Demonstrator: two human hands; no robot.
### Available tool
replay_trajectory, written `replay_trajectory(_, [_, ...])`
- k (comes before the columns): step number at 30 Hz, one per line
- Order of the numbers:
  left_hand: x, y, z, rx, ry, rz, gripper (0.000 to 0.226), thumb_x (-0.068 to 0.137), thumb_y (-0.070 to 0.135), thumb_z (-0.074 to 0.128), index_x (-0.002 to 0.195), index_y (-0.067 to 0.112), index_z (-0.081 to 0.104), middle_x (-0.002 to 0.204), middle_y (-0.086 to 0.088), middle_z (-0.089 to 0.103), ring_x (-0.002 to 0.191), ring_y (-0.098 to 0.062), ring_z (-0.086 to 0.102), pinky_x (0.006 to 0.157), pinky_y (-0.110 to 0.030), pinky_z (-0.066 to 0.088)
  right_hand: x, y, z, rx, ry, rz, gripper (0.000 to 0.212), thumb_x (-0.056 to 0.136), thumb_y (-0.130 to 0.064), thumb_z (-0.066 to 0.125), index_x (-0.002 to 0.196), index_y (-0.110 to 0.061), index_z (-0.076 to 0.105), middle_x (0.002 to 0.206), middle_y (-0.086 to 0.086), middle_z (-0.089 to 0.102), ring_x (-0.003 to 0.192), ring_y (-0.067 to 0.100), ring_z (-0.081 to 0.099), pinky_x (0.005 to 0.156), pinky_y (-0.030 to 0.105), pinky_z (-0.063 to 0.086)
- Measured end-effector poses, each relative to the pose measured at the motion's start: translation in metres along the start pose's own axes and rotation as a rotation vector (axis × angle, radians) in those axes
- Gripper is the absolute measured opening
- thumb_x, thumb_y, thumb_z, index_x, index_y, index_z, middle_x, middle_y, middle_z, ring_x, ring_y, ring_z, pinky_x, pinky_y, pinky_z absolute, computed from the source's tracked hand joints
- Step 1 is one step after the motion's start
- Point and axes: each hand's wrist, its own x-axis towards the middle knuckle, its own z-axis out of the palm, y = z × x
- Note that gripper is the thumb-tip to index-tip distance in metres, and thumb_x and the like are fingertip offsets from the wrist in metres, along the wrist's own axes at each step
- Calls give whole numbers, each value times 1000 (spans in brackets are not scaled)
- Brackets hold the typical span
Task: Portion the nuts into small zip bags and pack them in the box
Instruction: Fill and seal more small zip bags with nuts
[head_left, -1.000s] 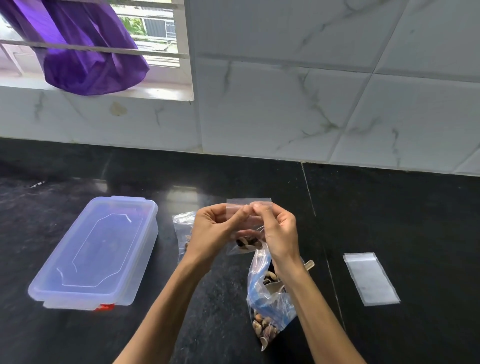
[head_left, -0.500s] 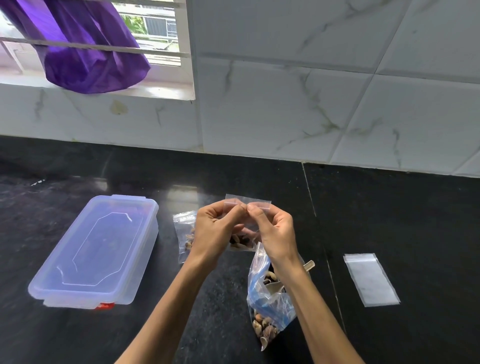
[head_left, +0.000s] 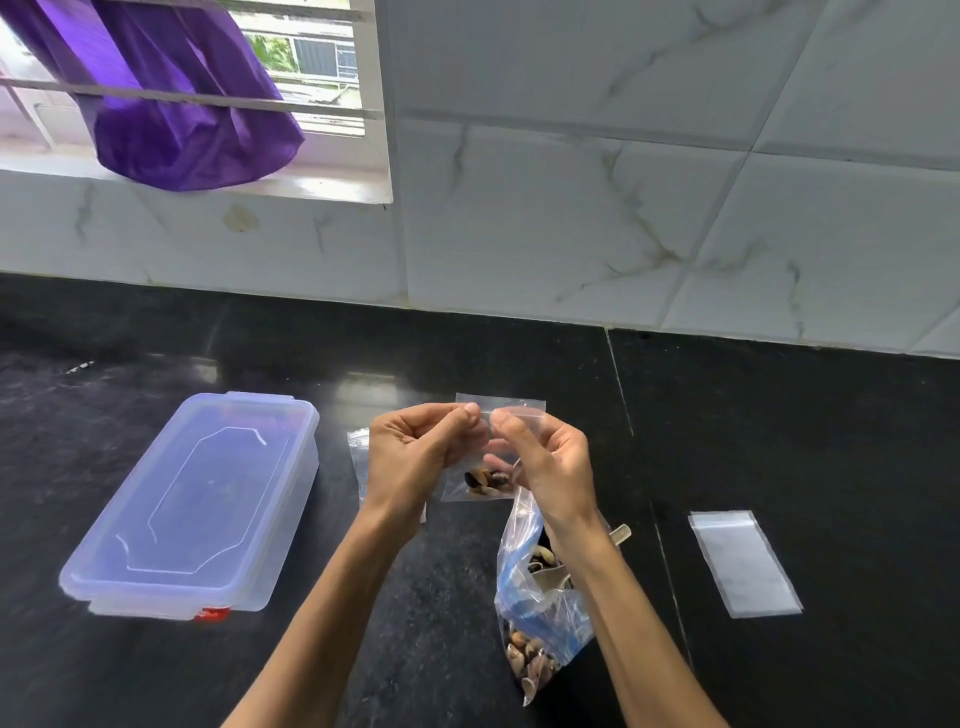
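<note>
- Head view, the hands: both are raised over the black counter (head_left: 156, 675), each pinching the top strip of one small zip bag (head_left: 480, 480). The left hand (head_left: 415, 457) nips the strip between thumb and forefinger near its left end; the right hand (head_left: 550, 467) nips it just beside, toward the middle.
- Head view, the held bag: a small cluster of nuts (head_left: 488, 480) sits at its bottom, and the bag hangs upright between the hands. The seal looks part pressed, though the clear plastic makes it hard to say how much of it is closed.
- Head view, the supply: a larger bag of nuts (head_left: 535, 623) with a blue band stands slumped just below the right wrist, its mouth open, with what looks like a scoop handle (head_left: 621, 534) poking out.
- Head view, other bags: a second small bag (head_left: 358, 452) lies on the counter behind the left hand (mostly hidden, so its contents are unclear). An empty flat zip bag (head_left: 743, 564) lies well apart to the right.
- Head view, the box: the clear lidded box (head_left: 197, 504) sits at the left with its lid on.
- Progress, as I judge it: one portion is being sealed, perhaps one more is done, at least one bag waits, and nothing seems packed in the box.
</note>
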Motion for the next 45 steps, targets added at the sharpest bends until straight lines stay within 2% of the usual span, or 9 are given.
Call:
replay_trajectory(4, [1,1,-3,-10,-46,-37,14,76,16,68,87,8,73,77,-5,75,75,-19,73,63,-24,58,0,0,3,-15,0,-14,20,90,-17,61,94,-1,71,83,9,74,80,19,72,66,21,56])
replay_trajectory(9, [4,0,-8,115,-161,-172,33,69,31,72,93,10,72,89,-11,74,84,-23,72,72,-36,60,0,1,5,29,20,9,20,91,-16,59,94,2,69,80,9,73,77,19,73,62,23,57])
replay_trajectory(13, [5,2,-10,47,-144,-146,15,78,18,68,86,6,71,76,-7,73,72,-19,72,61,-25,57,-3,2,0,37,-38,30,14,89,-16,62,93,-6,71,83,6,75,78,19,73,69,28,59])
replay_trajectory(18, [5,1,-14,57,-98,-138,6,81,15,66,81,10,69,65,1,70,64,-13,68,59,-24,57,-5,5,-9,48,67,22,10,89,-17,63,85,-16,72,76,2,73,74,20,72,72,35,60])
replay_trajectory(25, [-7,-5,-20,127,-141,-118,31,77,33,63,92,6,67,80,-8,73,71,-21,71,63,-31,59,-2,5,3,113,51,37,11,87,-19,64,94,-14,71,88,2,74,78,20,73,65,34,61])
replay_trajectory(28, [-13,-8,-28,83,-5,-85,23,74,30,65,83,10,69,71,-4,72,59,-13,67,52,-23,54,-4,8,6,43,-76,53,20,85,-20,67,102,-11,69,88,2,74,78,19,72,69,34,60])
replay_trajectory(32, [-16,-8,-42,98,104,-34,15,72,35,68,77,20,71,77,-6,73,63,-17,68,60,-33,57,-10,16,15,-88,-173,23,12,73,-25,72,83,-18,72,73,-2,73,66,8,66,66,25,56])
replay_trajectory(39, [-35,-13,-64,-33,212,-126,23,75,21,68,95,9,68,79,-2,74,66,-10,69,56,-21,55,-13,32,33,-167,-149,9,6,85,-19,68,87,-14,70,74,-3,71,66,3,66,62,16,53])
replay_trajectory(45, [-38,-42,-77,173,383,-141,21,83,6,69,102,9,60,89,-10,70,75,-16,69,60,-21,58,-20,70,43,-173,-168,196,16,93,-15,58,98,-2,67,74,1,66,65,7,57,57,13,47])
